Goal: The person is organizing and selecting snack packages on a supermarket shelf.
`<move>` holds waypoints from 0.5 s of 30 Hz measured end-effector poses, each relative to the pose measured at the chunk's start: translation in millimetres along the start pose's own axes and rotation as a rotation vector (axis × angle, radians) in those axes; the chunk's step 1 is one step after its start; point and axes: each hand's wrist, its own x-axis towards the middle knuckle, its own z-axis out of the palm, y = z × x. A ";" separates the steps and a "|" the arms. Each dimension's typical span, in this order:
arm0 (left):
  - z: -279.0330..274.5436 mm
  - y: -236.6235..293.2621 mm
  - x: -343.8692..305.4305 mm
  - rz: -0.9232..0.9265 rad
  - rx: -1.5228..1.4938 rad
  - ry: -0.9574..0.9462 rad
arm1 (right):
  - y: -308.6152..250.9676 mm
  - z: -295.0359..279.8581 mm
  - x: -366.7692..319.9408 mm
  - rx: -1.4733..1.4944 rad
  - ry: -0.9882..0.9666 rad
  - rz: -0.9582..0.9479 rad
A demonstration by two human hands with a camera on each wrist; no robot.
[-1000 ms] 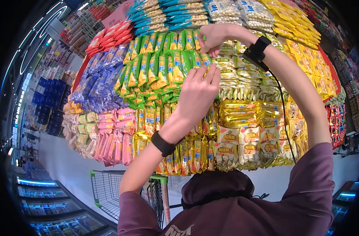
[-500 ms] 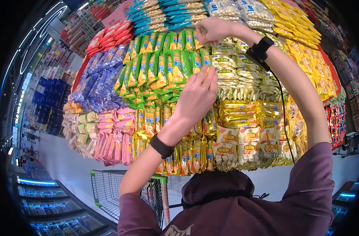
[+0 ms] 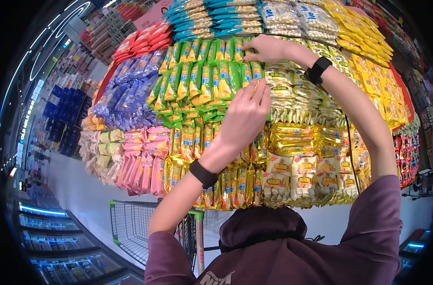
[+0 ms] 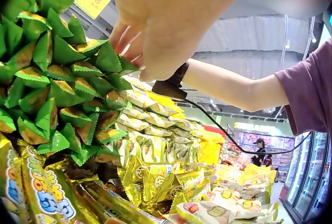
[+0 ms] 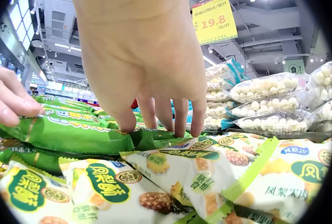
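In the head view, my left hand [image 3: 247, 111] lies over the right part of the green snack packs [image 3: 204, 83], fingers extended and close together. Farther back, my right hand [image 3: 268, 49] reaches to the right end of the back green row. The right wrist view has this hand [image 5: 142, 58] pointing down, thumb and fingertips spread on a green pack [image 5: 72, 133] beside white pineapple-print packs [image 5: 106, 182]. Left fingers [image 5: 18, 102] touch the near green pack there. My left palm [image 4: 166, 32] fills the upper left wrist view, beside stacked green pack ends [image 4: 62, 94].
Purple packs [image 3: 136, 92] lie left of the green ones, yellow packs [image 3: 375, 83] far right, gold packs [image 3: 292, 137] nearer. Blue-and-white bags [image 3: 192, 21] stand behind. A shopping cart [image 3: 131, 223] is at the lower left. A cable [image 4: 233, 143] hangs from the right wrist.
The head view has shifted slightly. My right hand was lifted with fingers curled half a second ago; its fingers are now lowered and spread on the green packs. The left hand has barely moved.
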 end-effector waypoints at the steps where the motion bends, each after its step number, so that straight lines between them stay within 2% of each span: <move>1: -0.3 0.9 0.8 -0.009 0.005 0.011 | -4.0 -3.3 -0.7 0.017 -0.021 0.026; 3: -1.1 1.3 0.5 -0.024 -0.008 0.026 | -11.5 -9.2 -4.3 0.054 -0.061 0.081; 6: -4.8 2.1 0.6 -0.047 -0.045 0.041 | -6.0 -9.3 -10.5 0.048 -0.033 -0.013; 9: -9.7 4.3 -1.1 -0.077 -0.069 0.032 | -5.7 -5.3 -18.1 0.004 -0.100 -0.064; 10: -12.0 5.7 -1.2 -0.090 -0.077 0.029 | -10.9 -5.3 -21.9 0.064 -0.177 -0.031; 15: -24.9 10.2 -13.3 -0.113 -0.094 0.040 | -17.4 -2.9 -27.6 0.083 -0.144 -0.013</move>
